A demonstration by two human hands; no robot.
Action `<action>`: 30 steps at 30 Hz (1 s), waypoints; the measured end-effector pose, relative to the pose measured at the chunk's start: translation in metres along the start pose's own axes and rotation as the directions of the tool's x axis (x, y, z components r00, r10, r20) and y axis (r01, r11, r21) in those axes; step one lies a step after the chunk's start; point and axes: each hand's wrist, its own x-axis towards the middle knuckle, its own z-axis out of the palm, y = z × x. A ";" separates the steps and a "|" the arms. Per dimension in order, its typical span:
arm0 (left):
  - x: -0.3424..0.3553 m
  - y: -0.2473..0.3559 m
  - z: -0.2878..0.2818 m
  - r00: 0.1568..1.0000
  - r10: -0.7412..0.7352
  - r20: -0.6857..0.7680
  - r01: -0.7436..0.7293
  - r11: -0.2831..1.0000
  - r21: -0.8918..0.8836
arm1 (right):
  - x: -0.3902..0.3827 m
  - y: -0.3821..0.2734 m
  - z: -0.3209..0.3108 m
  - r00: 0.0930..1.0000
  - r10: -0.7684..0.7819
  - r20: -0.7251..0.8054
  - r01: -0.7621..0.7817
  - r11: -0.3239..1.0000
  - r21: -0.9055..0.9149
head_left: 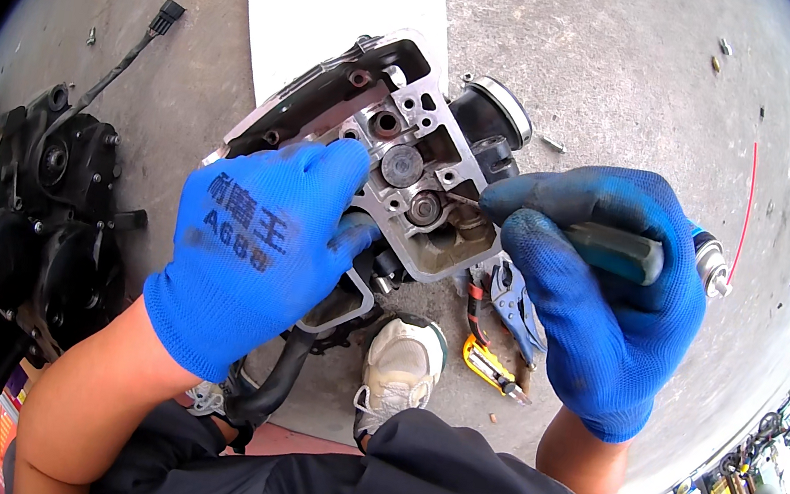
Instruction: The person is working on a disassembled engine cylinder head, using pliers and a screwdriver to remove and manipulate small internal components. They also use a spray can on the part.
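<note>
A metal engine cylinder head (433, 265) is held up over the floor in front of me. A round bucket-like disc (401, 165) and a valve spring retainer (425, 209) show in its open top. My left hand (263, 218), in a blue knit glove, is closed on the head's left side, thumb against the near wall. My right hand (604, 266), gloved alike, is closed around a slim tool with a grey, translucent-looking handle (616, 252). Its thin tip points left at the head, close to the retainer; contact cannot be made out. The fingers hide much of the tool.
Black engine parts (48, 198) with a cable (117, 66) lie left. A black rubber intake boot (489, 114) sits behind the head. Locking pliers (515, 310) and a yellow utility knife (490, 363) lie near my shoe (404, 365). A spray can (710, 266) is partly behind my right hand.
</note>
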 end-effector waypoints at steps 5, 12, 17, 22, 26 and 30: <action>0.001 0.000 -0.003 1.000 -0.011 0.024 0.011 1.000 0.004 | -0.003 -0.006 0.004 0.999 -0.028 0.026 0.029 0.998 -0.052; 0.001 -0.001 -0.003 0.999 -0.019 0.040 0.020 1.000 -0.022 | -0.016 -0.010 0.014 0.980 0.039 -0.195 -0.001 0.981 0.194; 0.000 -0.008 -0.021 0.974 -0.102 0.202 0.156 0.950 -0.271 | -0.018 -0.008 -0.005 0.929 0.258 -0.265 -0.106 0.872 0.479; -0.003 -0.014 -0.042 0.904 0.014 0.427 0.421 0.136 -0.897 | -0.023 -0.027 0.011 0.933 0.357 -0.036 -0.298 0.826 0.478; -0.009 0.002 -0.044 0.879 0.129 0.459 0.476 -0.259 -0.840 | -0.028 -0.039 0.032 0.907 0.415 0.065 -0.390 0.773 0.501; -0.020 -0.004 -0.026 0.862 0.234 0.450 0.507 -0.407 -0.759 | -0.036 -0.044 0.036 0.903 0.418 0.099 -0.428 0.854 0.298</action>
